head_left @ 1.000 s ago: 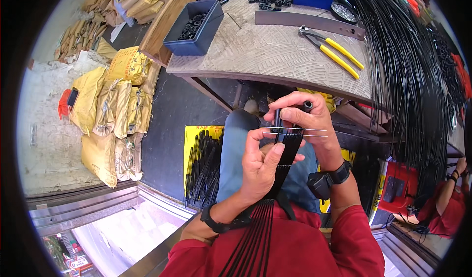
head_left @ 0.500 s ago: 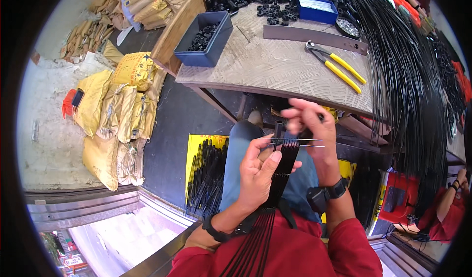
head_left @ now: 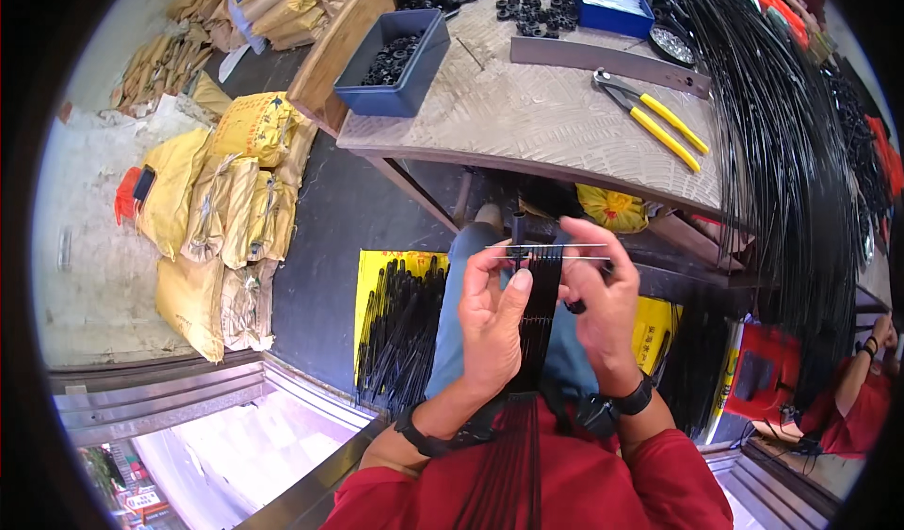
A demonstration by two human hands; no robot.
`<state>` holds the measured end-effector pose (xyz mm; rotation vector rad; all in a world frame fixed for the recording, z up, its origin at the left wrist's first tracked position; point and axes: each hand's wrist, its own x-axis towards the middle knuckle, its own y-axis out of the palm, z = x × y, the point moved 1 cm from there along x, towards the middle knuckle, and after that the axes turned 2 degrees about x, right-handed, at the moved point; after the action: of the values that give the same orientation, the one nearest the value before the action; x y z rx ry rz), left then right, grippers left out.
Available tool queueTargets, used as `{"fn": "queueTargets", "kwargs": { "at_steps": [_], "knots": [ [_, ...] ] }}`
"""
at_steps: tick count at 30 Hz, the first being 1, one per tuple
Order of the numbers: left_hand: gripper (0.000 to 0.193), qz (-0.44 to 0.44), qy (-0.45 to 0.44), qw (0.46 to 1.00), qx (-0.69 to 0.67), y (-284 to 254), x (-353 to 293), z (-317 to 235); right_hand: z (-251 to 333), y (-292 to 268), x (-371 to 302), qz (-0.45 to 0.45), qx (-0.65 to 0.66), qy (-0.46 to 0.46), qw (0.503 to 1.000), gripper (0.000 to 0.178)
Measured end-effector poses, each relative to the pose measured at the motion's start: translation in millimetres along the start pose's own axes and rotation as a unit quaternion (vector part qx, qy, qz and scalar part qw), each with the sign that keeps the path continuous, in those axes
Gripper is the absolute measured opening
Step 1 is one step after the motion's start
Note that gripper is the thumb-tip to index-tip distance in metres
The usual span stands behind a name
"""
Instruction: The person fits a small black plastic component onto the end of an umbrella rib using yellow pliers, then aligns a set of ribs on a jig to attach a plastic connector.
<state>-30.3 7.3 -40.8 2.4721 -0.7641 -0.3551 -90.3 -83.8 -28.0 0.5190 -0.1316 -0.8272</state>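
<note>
Left hand (head_left: 492, 328): closed around the flat bundle of black strips (head_left: 539, 313).
Right hand (head_left: 603, 309): pinching thin metal wires (head_left: 546, 252) crossing it.
Risk: wires could slip out sideways if the pinch loosens.

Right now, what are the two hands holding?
Left hand: closed on the flat bunch of black strips.
Right hand: pinching the thin metal rods across the strips.

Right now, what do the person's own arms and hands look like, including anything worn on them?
Both hands are bare, without gloves. The left hand has a dark band around its wrist. The right hand has a black wristwatch-like band on its wrist. Red sleeves cover both arms, pushed back short of the wrists. No rings can be made out on the fingers.
</note>
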Motion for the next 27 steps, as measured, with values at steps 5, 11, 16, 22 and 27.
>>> {"fn": "queueTargets", "kwargs": {
  "at_steps": [5,11,16,22,27],
  "knots": [
    [0.029,-0.007,0.007,1.000,-0.011,-1.0,-0.5,-9.7,-19.7,-2.0,6.6,0.099,-0.157,-0.090,0.978,0.018],
    [0.028,0.080,-0.101,0.992,0.000,-20.9,16.3,-27.1,-15.2,2.2,2.6,0.101,-0.098,-0.022,0.990,0.012],
    [0.026,0.110,-0.148,0.983,-0.014,-28.6,26.5,-40.0,-11.9,2.3,0.7,0.110,-0.129,0.005,0.985,0.014],
    [0.023,0.072,-0.113,0.990,0.044,-36.8,28.0,-45.1,-4.8,10.8,-5.2,0.111,-0.130,0.007,0.985,0.015],
    [0.024,0.088,-0.082,0.989,0.081,-38.4,27.5,-44.8,-3.6,14.6,-6.6,0.112,-0.231,-0.035,0.966,0.015]
  ]
}}
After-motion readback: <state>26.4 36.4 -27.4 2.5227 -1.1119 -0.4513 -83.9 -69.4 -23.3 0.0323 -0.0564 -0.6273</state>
